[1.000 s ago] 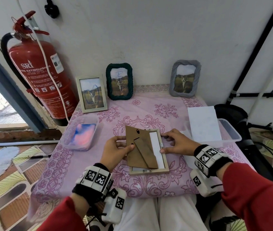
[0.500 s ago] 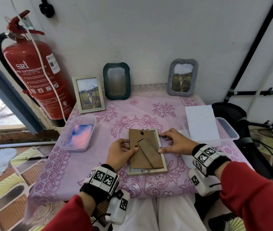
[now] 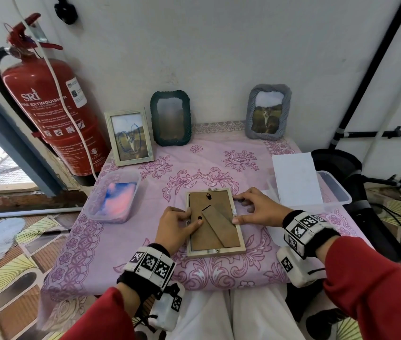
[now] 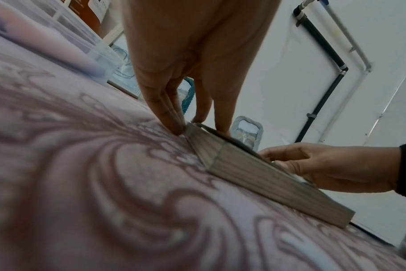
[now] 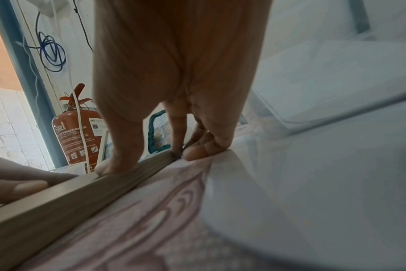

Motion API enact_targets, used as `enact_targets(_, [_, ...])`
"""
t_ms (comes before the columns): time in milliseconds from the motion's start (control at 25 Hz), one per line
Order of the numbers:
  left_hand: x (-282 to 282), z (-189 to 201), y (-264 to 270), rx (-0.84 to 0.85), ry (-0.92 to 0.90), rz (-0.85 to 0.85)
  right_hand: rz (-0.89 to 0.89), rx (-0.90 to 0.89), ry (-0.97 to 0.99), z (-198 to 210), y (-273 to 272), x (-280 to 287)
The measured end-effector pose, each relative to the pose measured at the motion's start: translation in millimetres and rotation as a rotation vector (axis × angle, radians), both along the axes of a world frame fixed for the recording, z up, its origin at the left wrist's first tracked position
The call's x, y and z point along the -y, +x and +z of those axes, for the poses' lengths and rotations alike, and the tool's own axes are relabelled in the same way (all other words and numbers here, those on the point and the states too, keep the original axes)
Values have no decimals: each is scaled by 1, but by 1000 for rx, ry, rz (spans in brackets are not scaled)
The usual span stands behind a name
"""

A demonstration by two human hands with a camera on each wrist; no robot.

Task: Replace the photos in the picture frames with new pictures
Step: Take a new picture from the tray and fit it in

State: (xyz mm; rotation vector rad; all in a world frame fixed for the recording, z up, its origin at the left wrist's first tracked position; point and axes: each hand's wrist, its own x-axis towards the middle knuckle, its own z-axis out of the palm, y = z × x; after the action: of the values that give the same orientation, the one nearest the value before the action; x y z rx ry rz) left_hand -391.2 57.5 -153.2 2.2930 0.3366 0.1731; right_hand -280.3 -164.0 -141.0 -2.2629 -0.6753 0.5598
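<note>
A counter draped in a pink floral-patterned cloth (image 3: 125, 241) carries a pale wooden picture frame lying face down (image 3: 215, 223) at its centre, three upright frames along the wall – pale wooden (image 3: 128, 137), dark green (image 3: 170, 118) and grey (image 3: 268, 111) – and clear plastic tubs at left (image 3: 113, 196) and right (image 3: 336, 190).

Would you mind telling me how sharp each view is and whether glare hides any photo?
Head view: sharp in the middle, edges bent by the wide lens; glare washes out the photo in the green frame. Left wrist view: tablecloth blurred up close, wooden frame sharper. Right wrist view: soft throughout, right side hazy.
</note>
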Motion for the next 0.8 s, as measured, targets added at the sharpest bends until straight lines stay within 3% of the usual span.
enact_targets(520, [-7,-3,3,-8,-28,-6,-11,-8,-27,3,-1,-1])
enact_targets(720, [-21,-1,15,-65,-523,112,-48,23,-55,5,-3,-9])
enact_targets(800, [-27,-2,19,-100,-582,95,-43,39,-70,5,-4,-9])
